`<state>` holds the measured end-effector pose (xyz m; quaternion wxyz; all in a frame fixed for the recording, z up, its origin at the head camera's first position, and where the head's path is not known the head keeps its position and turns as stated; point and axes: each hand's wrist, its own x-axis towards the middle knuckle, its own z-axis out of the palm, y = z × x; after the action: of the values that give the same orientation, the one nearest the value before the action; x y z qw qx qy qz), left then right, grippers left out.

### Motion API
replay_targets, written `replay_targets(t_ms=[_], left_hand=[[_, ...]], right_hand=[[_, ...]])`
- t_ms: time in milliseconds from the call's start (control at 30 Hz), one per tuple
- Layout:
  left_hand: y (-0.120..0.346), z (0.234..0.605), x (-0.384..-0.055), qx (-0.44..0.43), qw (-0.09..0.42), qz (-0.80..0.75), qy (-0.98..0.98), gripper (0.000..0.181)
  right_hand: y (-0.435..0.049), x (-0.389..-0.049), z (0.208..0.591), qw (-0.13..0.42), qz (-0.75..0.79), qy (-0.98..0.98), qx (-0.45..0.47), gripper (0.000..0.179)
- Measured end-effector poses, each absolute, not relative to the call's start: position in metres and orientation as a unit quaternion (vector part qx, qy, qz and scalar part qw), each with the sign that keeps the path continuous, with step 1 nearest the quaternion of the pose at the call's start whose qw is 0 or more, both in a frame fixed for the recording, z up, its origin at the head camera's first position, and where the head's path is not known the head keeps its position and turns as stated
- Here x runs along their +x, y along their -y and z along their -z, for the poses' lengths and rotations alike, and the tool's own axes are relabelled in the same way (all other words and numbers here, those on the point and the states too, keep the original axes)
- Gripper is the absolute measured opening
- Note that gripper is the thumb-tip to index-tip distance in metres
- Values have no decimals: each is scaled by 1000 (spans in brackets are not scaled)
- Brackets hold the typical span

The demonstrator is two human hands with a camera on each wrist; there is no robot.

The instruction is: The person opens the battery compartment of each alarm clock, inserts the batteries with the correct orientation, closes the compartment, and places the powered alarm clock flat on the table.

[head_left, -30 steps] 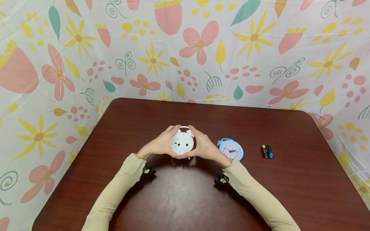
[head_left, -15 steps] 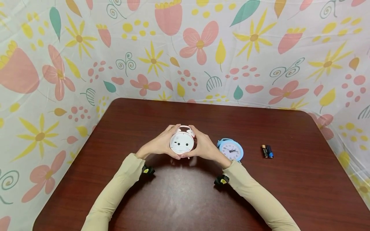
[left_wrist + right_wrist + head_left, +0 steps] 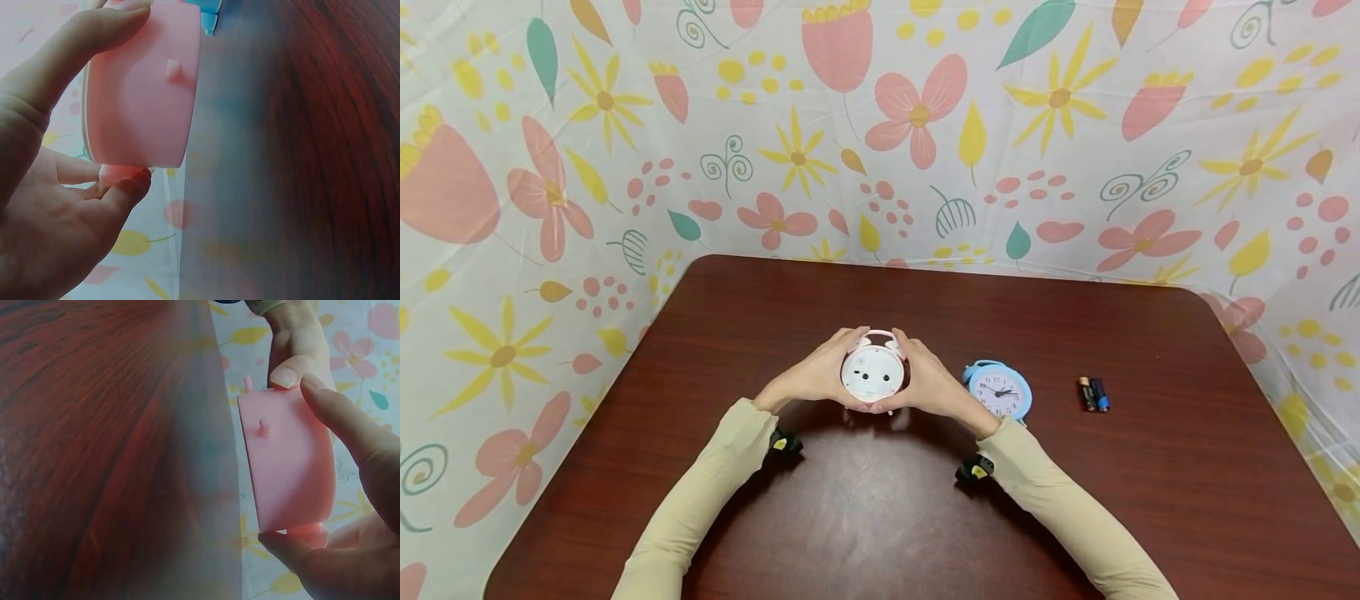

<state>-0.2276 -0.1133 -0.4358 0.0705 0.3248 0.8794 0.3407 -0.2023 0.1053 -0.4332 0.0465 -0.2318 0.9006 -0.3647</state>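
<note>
Between both hands is a pink alarm clock [image 3: 872,374], its white back with two dark knobs turned toward the head camera. My left hand [image 3: 820,371] grips its left side, thumb along the bottom and fingers up by the bells. On the opposite side my right hand [image 3: 932,379] holds it the same way, and the two thumbs meet beneath it. In the left wrist view the clock's pink side [image 3: 144,87] shows a small foot; the right wrist view shows the other side [image 3: 290,459] with a similar foot. The clock's dial is hidden.
A light blue alarm clock [image 3: 1000,392] lies face up on the table just right of my right hand. Farther right, two batteries [image 3: 1093,394] lie side by side. The dark red-brown table [image 3: 760,300] ends at a flower-patterned cloth [image 3: 925,200] behind it.
The pink clock tilts slightly and shifts a little in both hands, which keep their grip. The blue clock and the batteries stay where they were.
</note>
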Motion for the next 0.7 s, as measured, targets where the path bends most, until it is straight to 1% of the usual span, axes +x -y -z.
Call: replay_targets(t_ms=[133, 433, 700], left_hand=[[113, 437, -227, 321, 79, -343, -880, 117], [114, 439, -227, 320, 83, -342, -879, 118], [115, 439, -227, 321, 90, -338, -880, 118]], right_hand=[[-103, -201, 433, 48, 361, -903, -227, 125], [-100, -200, 436, 33, 351, -906, -236, 115], [-99, -200, 439, 29, 349, -906, -239, 111]])
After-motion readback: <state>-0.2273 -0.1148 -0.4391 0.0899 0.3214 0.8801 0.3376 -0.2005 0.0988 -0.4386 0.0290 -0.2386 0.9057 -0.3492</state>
